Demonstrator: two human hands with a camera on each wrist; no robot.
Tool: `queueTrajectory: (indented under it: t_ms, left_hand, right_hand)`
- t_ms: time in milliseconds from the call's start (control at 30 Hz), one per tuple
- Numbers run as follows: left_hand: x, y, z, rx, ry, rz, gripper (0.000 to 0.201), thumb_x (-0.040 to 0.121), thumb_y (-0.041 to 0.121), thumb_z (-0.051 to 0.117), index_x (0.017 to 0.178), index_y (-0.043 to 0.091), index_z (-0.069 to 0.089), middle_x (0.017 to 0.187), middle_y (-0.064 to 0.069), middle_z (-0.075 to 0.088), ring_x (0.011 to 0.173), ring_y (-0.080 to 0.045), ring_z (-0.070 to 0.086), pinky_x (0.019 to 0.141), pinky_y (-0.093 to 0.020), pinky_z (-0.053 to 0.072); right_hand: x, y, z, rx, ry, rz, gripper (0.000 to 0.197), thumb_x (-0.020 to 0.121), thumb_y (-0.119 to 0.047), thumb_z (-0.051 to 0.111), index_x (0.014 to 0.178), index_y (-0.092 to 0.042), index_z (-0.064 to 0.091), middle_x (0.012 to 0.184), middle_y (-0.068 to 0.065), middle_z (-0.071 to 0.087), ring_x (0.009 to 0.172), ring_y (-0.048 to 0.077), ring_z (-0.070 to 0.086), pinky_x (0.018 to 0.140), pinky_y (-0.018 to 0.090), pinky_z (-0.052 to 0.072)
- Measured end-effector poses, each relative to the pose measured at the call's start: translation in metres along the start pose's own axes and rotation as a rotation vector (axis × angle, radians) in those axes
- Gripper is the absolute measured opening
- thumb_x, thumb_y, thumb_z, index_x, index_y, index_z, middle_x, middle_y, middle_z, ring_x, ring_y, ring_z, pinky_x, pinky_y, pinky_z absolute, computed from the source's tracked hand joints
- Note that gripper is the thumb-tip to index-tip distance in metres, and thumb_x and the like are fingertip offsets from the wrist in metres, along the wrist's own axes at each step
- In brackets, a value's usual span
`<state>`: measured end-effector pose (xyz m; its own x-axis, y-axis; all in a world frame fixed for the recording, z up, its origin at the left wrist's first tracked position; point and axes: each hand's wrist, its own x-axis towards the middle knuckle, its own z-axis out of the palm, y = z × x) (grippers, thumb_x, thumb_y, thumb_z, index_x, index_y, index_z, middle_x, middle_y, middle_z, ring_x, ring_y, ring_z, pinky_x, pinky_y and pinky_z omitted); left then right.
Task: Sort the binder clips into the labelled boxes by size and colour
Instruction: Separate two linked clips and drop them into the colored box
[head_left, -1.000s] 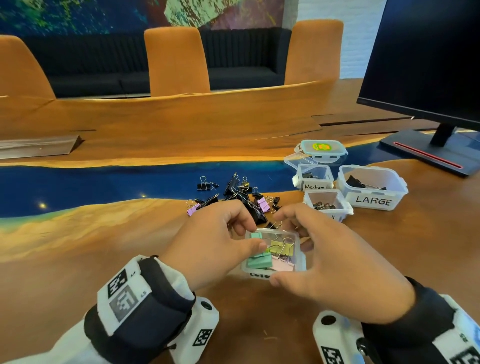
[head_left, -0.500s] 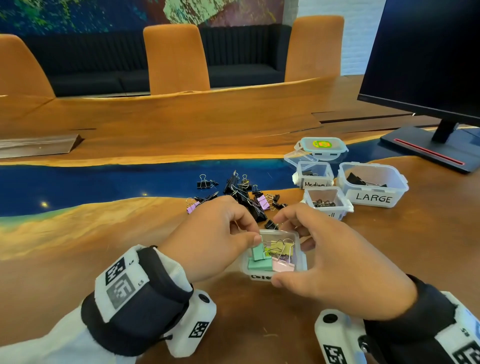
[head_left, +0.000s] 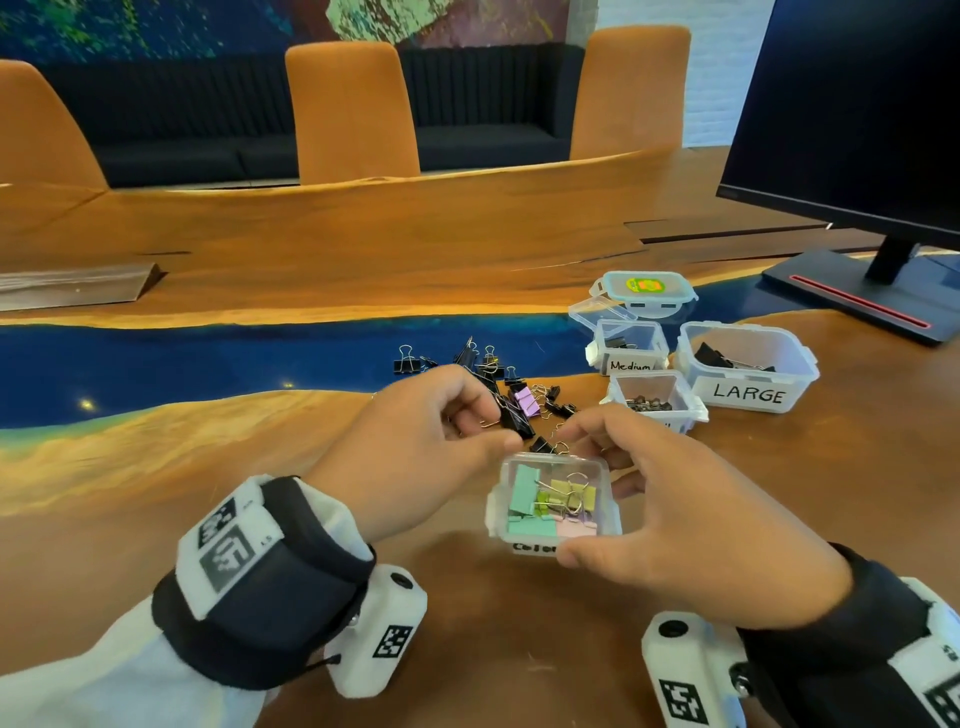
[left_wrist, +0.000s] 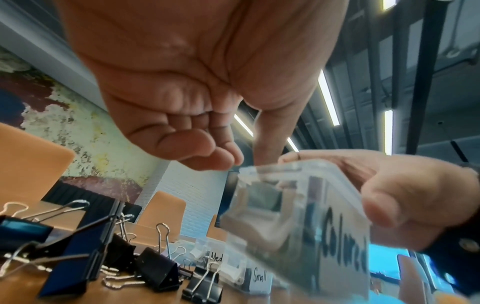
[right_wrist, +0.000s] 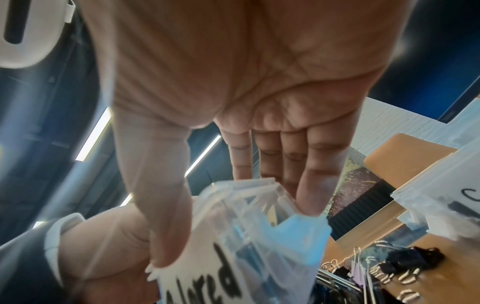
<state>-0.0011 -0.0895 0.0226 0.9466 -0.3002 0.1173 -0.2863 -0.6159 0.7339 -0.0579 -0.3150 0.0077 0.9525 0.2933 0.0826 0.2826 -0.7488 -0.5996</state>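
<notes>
wood-and-blue-resin table, orange chairs behind, monitor at right. we hold the coloured box just above or on the table near us; we cannot tell whether it rests. right hand grasps it, thumb on the labelled front wall, fingers round the far side. left hand sits beside the box's left rim with fingers curled in; the wrist view shows nothing between them, so we log it as clenched and empty.

inside the box: green, yellow and pink clips. loose pile lies just beyond it, mostly black clips plus one purple clip. medium box, small box and large box stand to the right, each holding some black clips. a lid lies behind them.

handling judgement: clips are light, stiff steel, smooth-sided; wire handles flop and tangle with neighbours. best pinch is across the folded body, not the loops. the purple clip touches black ones, so lifting it may drag a handle along. box is thin clear plastic, light, likely to tip if gripped at one corner.
</notes>
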Motion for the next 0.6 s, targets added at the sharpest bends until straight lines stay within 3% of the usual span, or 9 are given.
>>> queueTrajectory:
  t_ms: [67, 167, 267, 467, 600]
  left_hand:
    - [0.003, -0.001, -0.011, -0.001, 0.037, -0.017, 0.013, 0.084, 0.036, 0.078, 0.084, 0.027, 0.068, 0.072, 0.012, 0.066, 0.054, 0.002, 0.052, 0.054, -0.01, 0.041]
    - [0.01, -0.011, -0.028, 0.139, 0.039, -0.055, 0.014, 0.085, 0.041, 0.074, 0.081, 0.029, 0.069, 0.07, 0.017, 0.066, 0.058, 0.004, 0.054, 0.053, -0.012, 0.037]
    - [0.022, -0.026, -0.039, 0.27, 0.013, -0.119, 0.011, 0.087, 0.041, 0.073, 0.084, 0.031, 0.069, 0.076, 0.016, 0.066, 0.066, 0.002, 0.056, 0.058, -0.018, 0.036]
    - [0.049, -0.055, -0.047, 0.463, -0.1, -0.179, 0.009, 0.09, 0.032, 0.071, 0.093, 0.037, 0.064, 0.101, 0.015, 0.061, 0.085, -0.004, 0.058, 0.072, -0.028, 0.043]
    - [0.062, -0.069, -0.048, 0.52, -0.113, -0.242, 0.03, 0.089, 0.015, 0.063, 0.113, 0.033, 0.061, 0.114, 0.007, 0.055, 0.098, -0.015, 0.059, 0.076, -0.029, 0.045]
  right_hand:
    - [0.0, 0.011, -0.009, -0.045, -0.01, 0.03, 0.078, 0.063, -0.051, 0.087, 0.127, -0.049, 0.044, 0.118, -0.031, 0.054, 0.111, -0.011, 0.053, 0.093, 0.017, 0.049]
    - [-0.002, 0.034, -0.031, -0.176, -0.04, 0.104, 0.078, 0.064, -0.05, 0.085, 0.132, -0.047, 0.045, 0.123, -0.032, 0.051, 0.112, -0.011, 0.052, 0.1, 0.02, 0.047]
    - [-0.003, 0.06, -0.053, -0.271, -0.077, 0.228, 0.075, 0.068, -0.049, 0.083, 0.134, -0.045, 0.047, 0.125, -0.028, 0.051, 0.109, -0.004, 0.054, 0.101, 0.024, 0.047]
    - [-0.005, 0.095, -0.064, -0.149, -0.053, 0.356, 0.068, 0.067, -0.039, 0.089, 0.123, -0.051, 0.054, 0.126, -0.027, 0.059, 0.111, -0.002, 0.058, 0.102, 0.029, 0.049]
    - [-0.01, 0.09, -0.067, -0.114, 0.067, 0.301, 0.069, 0.061, -0.064, 0.078, 0.124, -0.058, 0.052, 0.133, -0.027, 0.055, 0.118, 0.005, 0.055, 0.103, 0.036, 0.047]
